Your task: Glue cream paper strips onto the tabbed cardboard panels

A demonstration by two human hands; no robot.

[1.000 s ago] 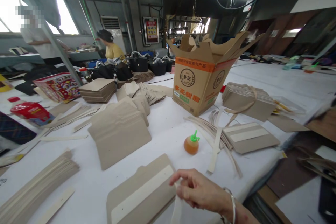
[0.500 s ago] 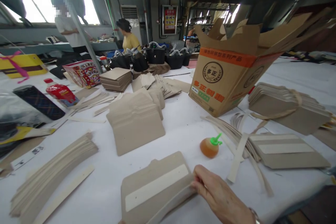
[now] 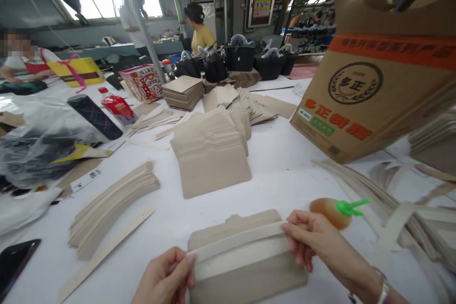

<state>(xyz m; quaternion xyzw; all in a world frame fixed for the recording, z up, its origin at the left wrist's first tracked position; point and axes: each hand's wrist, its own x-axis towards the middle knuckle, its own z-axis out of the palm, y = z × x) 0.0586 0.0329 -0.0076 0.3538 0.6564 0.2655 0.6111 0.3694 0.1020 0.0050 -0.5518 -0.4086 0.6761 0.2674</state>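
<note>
Between my two hands a pale strip [image 3: 237,241] is stretched over a grey-beige board [image 3: 245,282], with a second pale strip lying flat on the board just below it. My left hand [image 3: 167,273] pinches the strip's left end at the board's left edge. At the right end, the fingers of my right hand [image 3: 306,237] pinch the strip. An orange bottle with a green nozzle [image 3: 331,212] lies just beyond my right hand. On the left are a fanned stack of strips [image 3: 114,209] and one loose strip [image 3: 107,254].
Stacked boards [image 3: 213,161] lie ahead. A large cardboard box [image 3: 356,90] stands at the right, near more strips [image 3: 409,213]. A phone [image 3: 16,266], plastic bag [image 3: 42,137] and red bottle [image 3: 117,107] are at left. Other people are behind the table.
My left hand has come into view at the strip's left end. The strip now stretches across the board's upper part, lifted from its lower edge. The view has shifted left.
</note>
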